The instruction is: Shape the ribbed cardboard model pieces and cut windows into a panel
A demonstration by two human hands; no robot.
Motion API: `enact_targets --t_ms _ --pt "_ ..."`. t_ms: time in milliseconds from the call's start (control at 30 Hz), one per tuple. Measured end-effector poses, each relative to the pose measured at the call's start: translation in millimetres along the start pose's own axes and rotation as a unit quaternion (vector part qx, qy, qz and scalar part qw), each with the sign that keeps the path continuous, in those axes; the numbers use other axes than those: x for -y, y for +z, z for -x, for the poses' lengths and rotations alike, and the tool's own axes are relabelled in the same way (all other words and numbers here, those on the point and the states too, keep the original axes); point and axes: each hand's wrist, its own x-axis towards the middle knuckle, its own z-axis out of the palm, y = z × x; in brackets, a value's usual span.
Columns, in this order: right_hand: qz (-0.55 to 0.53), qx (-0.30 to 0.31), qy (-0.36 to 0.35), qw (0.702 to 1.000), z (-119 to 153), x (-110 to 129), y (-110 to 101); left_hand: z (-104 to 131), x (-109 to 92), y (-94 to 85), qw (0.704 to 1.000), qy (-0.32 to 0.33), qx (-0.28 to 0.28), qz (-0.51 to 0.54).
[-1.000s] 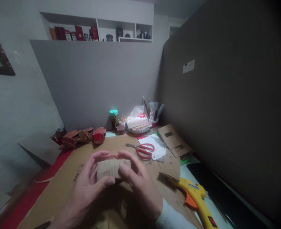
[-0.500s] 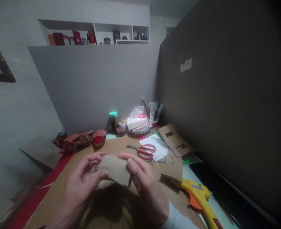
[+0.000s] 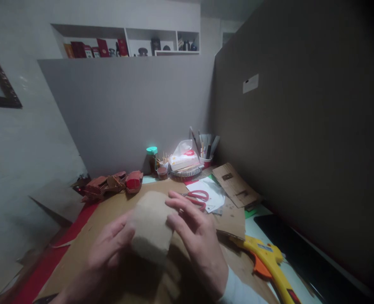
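Observation:
A piece of tan cardboard with rounded corners is held up in front of me, its broad face towards me; it is slightly blurred. My left hand pinches its left edge, thumb in front and the other fingers mostly hidden behind. At the right edge, my right hand has its thumb and fingertips closed on the piece. Just beyond the right fingers lie red-handled scissors, partly covered by that hand.
A large cardboard sheet covers the table. On the right are a yellow glue gun and a cut cardboard piece. White paper lies behind the scissors. Reddish cardboard parts, a tissue pack and a pen cup stand at the back.
The cardboard piece has been tilted upright, so more of its face shows. My right hand has shifted right and up, now covering the scissors' blades.

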Motion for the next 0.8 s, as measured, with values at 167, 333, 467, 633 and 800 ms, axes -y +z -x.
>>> enact_targets --t_ms 167,333,467,633,800 --pt "0.027 0.03 -0.037 0.998 -1.9 0.2 -3.9 -3.6 1.2 -3.0 0.999 0.011 0.035 -0.026" --pt "0.107 0.096 -0.219 0.965 -1.6 0.9 -10.8 -3.7 -4.9 -2.2 0.998 0.003 0.023 -0.057" --pt "0.175 0.144 -0.31 0.923 -0.7 1.2 -12.1 -7.3 -7.8 -6.5 0.997 0.014 0.022 -0.077" --pt "0.22 0.187 -0.308 0.906 -2.0 -9.9 -9.7 -9.6 -2.9 -9.4 0.993 0.0 0.077 -0.093" --pt "0.088 0.179 -0.154 0.968 3.8 -8.8 -3.9 -2.7 4.0 0.0 0.989 -0.027 0.129 -0.074"
